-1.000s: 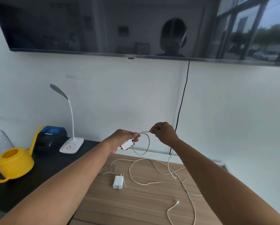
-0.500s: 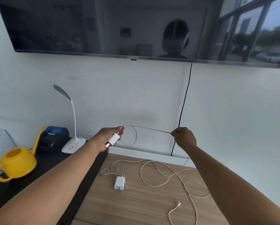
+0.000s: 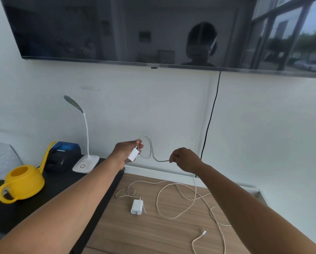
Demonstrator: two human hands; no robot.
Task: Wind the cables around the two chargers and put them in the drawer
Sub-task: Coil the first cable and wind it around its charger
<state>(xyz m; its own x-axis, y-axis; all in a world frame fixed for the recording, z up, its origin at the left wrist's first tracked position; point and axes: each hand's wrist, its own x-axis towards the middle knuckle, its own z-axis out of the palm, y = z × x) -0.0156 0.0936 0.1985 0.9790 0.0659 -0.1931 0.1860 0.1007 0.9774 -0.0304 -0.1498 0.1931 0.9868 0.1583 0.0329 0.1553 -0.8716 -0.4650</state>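
Observation:
My left hand (image 3: 125, 150) grips a small white charger (image 3: 133, 154) raised above the desk. Its white cable (image 3: 150, 149) makes one loop beside that hand and sags across to my right hand (image 3: 185, 159), which pinches it. From there the cable drops to the wooden desktop (image 3: 153, 233) and lies in loose curves (image 3: 195, 197), its plug end (image 3: 204, 232) near the front right. A second white charger (image 3: 136, 207) lies flat on the wood with its own thin cable (image 3: 128, 189) curled behind it. No drawer is in view.
A black side table (image 3: 62, 182) at the left holds a yellow watering can (image 3: 20, 182), a black and blue printer (image 3: 63, 156) and a white desk lamp (image 3: 85, 163). A wall-mounted TV (image 3: 135, 30) hangs above, with a black cord (image 3: 210, 118) down the wall.
My right hand moved left and lower, closer to my left hand, so the taut cable now sags. The left hand turned, and the loop beside the charger stands taller.

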